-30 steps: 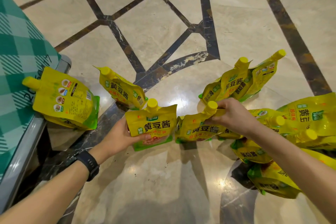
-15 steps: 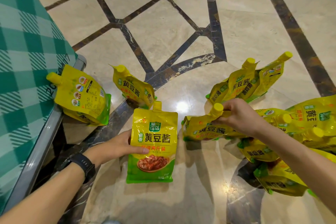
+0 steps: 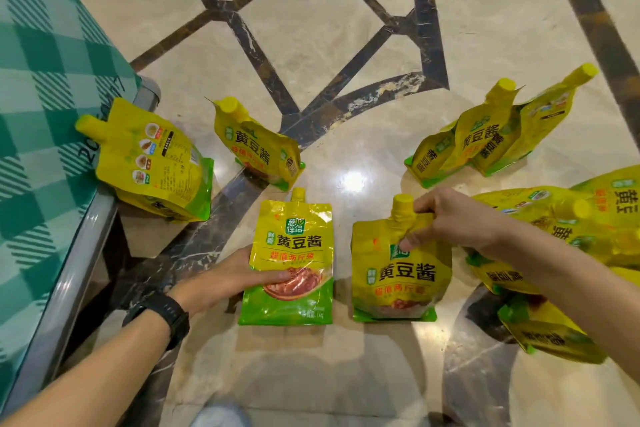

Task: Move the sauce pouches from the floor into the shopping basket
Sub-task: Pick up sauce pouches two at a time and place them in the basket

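Yellow-and-green spouted sauce pouches stand and lie on the marble floor. My left hand (image 3: pixel 225 282) grips one pouch (image 3: pixel 294 250) by its left edge, thumb across the front, label facing me. My right hand (image 3: pixel 450 222) pinches a second pouch (image 3: pixel 398 277) at its top corner beside the yellow cap. Another pouch (image 3: pixel 152 163) leans against the checked surface at left, and one (image 3: pixel 256 146) stands behind my left hand. No shopping basket is in view.
A green checked cloth (image 3: pixel 45 87) over a metal-edged frame (image 3: pixel 69 274) fills the left side. A group of pouches (image 3: pixel 485 139) stands at the back right, and several more pouches (image 3: pixel 571 229) are piled at the right under my right forearm.
Both hands drew their pouches toward me. The right-hand pouch swung from lying sideways to hanging upright with its label facing me. The left-hand pouch came lower and closer.
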`<state>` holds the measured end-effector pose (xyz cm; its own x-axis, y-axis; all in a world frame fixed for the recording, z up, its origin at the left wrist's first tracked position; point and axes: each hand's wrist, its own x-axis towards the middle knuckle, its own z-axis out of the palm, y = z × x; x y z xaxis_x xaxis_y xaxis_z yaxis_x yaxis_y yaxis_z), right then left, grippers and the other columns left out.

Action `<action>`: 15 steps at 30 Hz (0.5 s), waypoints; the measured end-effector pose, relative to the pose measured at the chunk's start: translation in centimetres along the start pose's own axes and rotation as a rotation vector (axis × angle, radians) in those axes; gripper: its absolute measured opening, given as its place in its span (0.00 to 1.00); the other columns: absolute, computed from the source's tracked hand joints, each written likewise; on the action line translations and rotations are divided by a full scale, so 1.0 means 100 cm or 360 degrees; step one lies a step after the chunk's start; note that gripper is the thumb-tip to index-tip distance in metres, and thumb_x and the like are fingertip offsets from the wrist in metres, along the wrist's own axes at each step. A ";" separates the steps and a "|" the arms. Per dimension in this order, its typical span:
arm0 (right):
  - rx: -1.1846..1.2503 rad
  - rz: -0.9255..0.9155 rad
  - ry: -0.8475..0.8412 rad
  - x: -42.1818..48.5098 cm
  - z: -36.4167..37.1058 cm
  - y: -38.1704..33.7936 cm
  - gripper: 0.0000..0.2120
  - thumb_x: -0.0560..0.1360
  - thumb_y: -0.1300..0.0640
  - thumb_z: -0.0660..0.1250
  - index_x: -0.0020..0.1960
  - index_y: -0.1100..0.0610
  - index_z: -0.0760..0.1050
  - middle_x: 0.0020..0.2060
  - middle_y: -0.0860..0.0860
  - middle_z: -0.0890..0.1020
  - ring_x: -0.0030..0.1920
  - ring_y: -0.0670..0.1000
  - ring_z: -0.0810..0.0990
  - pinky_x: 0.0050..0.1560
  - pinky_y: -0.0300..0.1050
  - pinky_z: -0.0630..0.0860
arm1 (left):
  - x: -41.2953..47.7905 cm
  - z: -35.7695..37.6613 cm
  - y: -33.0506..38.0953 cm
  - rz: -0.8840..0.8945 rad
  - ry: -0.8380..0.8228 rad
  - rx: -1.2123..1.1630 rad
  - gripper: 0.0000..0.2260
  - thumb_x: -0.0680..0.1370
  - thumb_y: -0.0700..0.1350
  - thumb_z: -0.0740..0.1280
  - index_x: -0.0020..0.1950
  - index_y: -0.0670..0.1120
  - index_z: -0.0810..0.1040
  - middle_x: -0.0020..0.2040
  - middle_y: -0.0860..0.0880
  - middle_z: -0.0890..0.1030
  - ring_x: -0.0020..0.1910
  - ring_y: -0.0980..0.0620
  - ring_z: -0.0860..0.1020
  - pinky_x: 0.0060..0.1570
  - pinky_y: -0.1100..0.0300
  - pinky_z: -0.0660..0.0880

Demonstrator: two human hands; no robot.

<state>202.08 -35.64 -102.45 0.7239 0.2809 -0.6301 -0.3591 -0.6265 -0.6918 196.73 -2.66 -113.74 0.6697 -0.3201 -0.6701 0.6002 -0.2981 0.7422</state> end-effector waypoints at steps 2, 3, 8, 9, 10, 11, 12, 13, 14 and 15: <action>0.0261 0.0028 0.0219 0.010 0.001 0.008 0.10 0.65 0.65 0.79 0.44 0.59 0.83 0.38 0.55 0.87 0.39 0.54 0.85 0.38 0.45 0.81 | 0.001 0.000 -0.001 -0.0017 0.0036 0.0036 0.21 0.67 0.46 0.77 0.58 0.57 0.78 0.45 0.66 0.85 0.47 0.67 0.83 0.50 0.70 0.78; 0.0407 0.0053 0.0334 0.014 0.005 0.010 0.14 0.64 0.65 0.80 0.47 0.58 0.82 0.41 0.57 0.86 0.41 0.56 0.85 0.41 0.48 0.82 | 0.002 0.000 -0.001 -0.0024 0.0052 0.0033 0.23 0.65 0.47 0.78 0.58 0.56 0.78 0.44 0.66 0.85 0.46 0.67 0.83 0.49 0.71 0.78; 0.0654 0.0056 0.0637 0.032 0.043 0.023 0.30 0.61 0.61 0.82 0.58 0.55 0.73 0.47 0.51 0.84 0.46 0.51 0.84 0.44 0.47 0.80 | 0.001 0.002 -0.002 -0.0014 0.0093 0.0009 0.27 0.61 0.51 0.79 0.59 0.54 0.78 0.44 0.65 0.85 0.45 0.66 0.83 0.42 0.74 0.76; 0.0665 0.0064 0.0649 0.036 0.048 0.029 0.32 0.61 0.60 0.82 0.60 0.54 0.72 0.49 0.51 0.85 0.47 0.51 0.84 0.45 0.47 0.80 | 0.001 0.003 -0.003 -0.0011 0.0104 0.0015 0.25 0.63 0.50 0.79 0.59 0.54 0.78 0.43 0.66 0.85 0.45 0.67 0.83 0.41 0.75 0.76; 0.0676 0.0072 0.0654 0.038 0.052 0.035 0.32 0.61 0.60 0.83 0.61 0.54 0.72 0.49 0.51 0.85 0.48 0.50 0.84 0.45 0.46 0.80 | 0.001 0.003 -0.003 -0.0010 0.0119 0.0023 0.22 0.66 0.47 0.78 0.58 0.54 0.78 0.42 0.66 0.85 0.44 0.68 0.83 0.40 0.75 0.75; 0.0695 0.0085 0.0652 0.040 0.054 0.041 0.33 0.61 0.60 0.83 0.61 0.54 0.72 0.49 0.51 0.85 0.47 0.49 0.85 0.44 0.44 0.79 | 0.001 0.004 -0.003 -0.0012 0.0131 0.0027 0.19 0.69 0.43 0.78 0.57 0.55 0.78 0.40 0.67 0.84 0.43 0.69 0.83 0.40 0.76 0.75; 0.0720 0.0110 0.0633 0.040 0.057 0.047 0.33 0.61 0.60 0.83 0.61 0.54 0.72 0.50 0.51 0.85 0.47 0.48 0.84 0.43 0.42 0.79 | 0.001 0.004 -0.004 -0.0015 0.0136 0.0026 0.18 0.71 0.41 0.77 0.57 0.55 0.77 0.40 0.68 0.84 0.42 0.69 0.82 0.39 0.76 0.74; 0.0756 0.0146 0.0606 0.039 0.059 0.052 0.34 0.61 0.61 0.83 0.61 0.53 0.70 0.50 0.50 0.85 0.47 0.47 0.84 0.43 0.40 0.78 | 0.001 0.003 -0.005 -0.0018 0.0138 0.0029 0.18 0.72 0.40 0.76 0.57 0.55 0.77 0.40 0.68 0.84 0.42 0.69 0.82 0.39 0.76 0.74; 0.0793 0.0189 0.0575 0.038 0.061 0.057 0.36 0.61 0.60 0.83 0.63 0.52 0.69 0.50 0.49 0.84 0.48 0.47 0.83 0.44 0.40 0.77 | 0.002 0.003 -0.006 -0.0017 0.0138 0.0034 0.18 0.73 0.41 0.76 0.58 0.55 0.77 0.40 0.68 0.84 0.42 0.69 0.82 0.39 0.76 0.74; 0.0825 0.0243 0.0551 0.037 0.062 0.063 0.38 0.60 0.59 0.83 0.64 0.51 0.67 0.51 0.49 0.83 0.50 0.48 0.83 0.46 0.41 0.77 | 0.001 0.003 -0.006 -0.0017 0.0136 0.0036 0.18 0.73 0.41 0.76 0.58 0.56 0.77 0.41 0.68 0.84 0.43 0.69 0.83 0.39 0.76 0.75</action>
<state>198.87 -33.99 -111.35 0.7593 -0.0891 -0.6446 -0.6486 -0.1836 -0.7387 196.34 -2.83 -114.24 0.6988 -0.2389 -0.6742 0.5981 -0.3219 0.7339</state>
